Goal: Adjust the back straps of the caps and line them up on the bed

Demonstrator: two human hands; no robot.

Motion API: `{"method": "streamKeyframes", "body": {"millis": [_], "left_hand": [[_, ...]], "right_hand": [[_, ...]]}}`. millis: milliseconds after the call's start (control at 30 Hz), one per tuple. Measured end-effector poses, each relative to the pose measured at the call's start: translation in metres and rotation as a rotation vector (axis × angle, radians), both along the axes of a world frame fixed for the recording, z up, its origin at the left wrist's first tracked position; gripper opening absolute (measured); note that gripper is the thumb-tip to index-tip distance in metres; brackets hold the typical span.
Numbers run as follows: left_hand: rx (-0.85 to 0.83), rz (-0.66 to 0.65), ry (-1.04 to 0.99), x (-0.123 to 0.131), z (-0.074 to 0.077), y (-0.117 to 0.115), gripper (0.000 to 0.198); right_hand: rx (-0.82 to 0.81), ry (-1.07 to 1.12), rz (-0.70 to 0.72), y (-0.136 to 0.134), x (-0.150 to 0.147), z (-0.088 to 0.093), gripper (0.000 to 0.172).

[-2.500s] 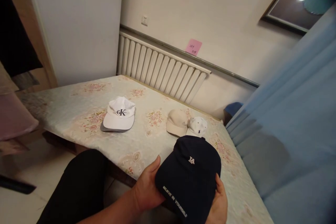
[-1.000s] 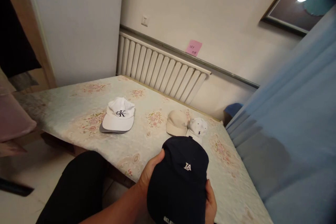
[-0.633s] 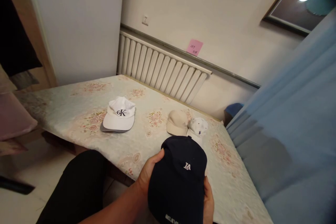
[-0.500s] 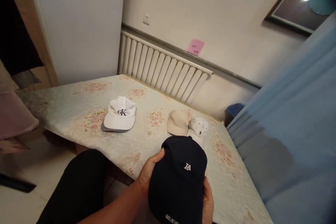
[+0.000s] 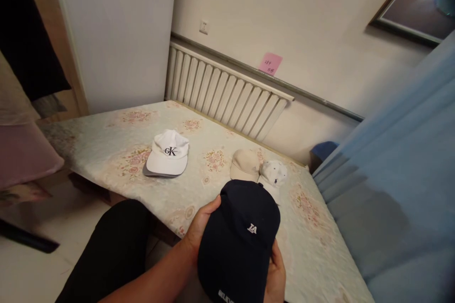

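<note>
A dark navy baseball cap (image 5: pixel 241 241) with a small white LA mark is held up before me, its brim pointing down toward me. My left hand (image 5: pixel 199 227) grips its left side, thumb on the crown's edge. On the opposite side my right hand (image 5: pixel 276 272) holds it, with most fingers hidden behind the cap. Past the cap, a beige cap (image 5: pixel 245 164) and a white cap (image 5: pixel 274 173) with a small dark logo lie side by side, the white one partly covered. Farther left rests a white cap with CK lettering (image 5: pixel 168 154), something grey showing under its brim.
The caps lie on a flowered bed surface (image 5: pixel 117 128). A radiator (image 5: pixel 227 90) stands along the wall behind it. A blue curtain (image 5: pixel 401 189) hangs at the right, and hanging clothes (image 5: pixel 31 42) are at the left. My knee (image 5: pixel 121 232) is beside the bed's near edge.
The navy cap has shifted slightly left and tilted a little in both hands. The room has slid slightly right in view. The other caps stay where they lay.
</note>
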State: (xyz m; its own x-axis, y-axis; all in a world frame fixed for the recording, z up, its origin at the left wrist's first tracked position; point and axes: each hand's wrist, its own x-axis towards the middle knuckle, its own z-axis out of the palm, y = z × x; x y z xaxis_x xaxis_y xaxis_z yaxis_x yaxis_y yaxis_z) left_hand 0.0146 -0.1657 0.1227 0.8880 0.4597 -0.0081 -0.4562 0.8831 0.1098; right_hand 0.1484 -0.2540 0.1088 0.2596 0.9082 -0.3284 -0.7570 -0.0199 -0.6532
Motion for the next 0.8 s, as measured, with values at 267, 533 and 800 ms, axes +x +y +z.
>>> {"method": "streamKeyframes", "body": {"millis": [267,533,800], "left_hand": [[0.023,-0.013,-0.048,0.001,0.0,-0.007,0.062],[0.001,-0.086,0.023,0.004,-0.021,-0.01,0.062],[-0.012,-0.064,0.052,0.004,-0.015,-0.005,0.062]], "right_hand": [[-0.086,0.073,-0.051,0.002,-0.001,-0.003,0.03],[-0.119,0.076,-0.084,-0.004,0.003,0.0,0.027],[0.06,0.146,-0.061,-0.012,0.003,0.001,0.041]]}}
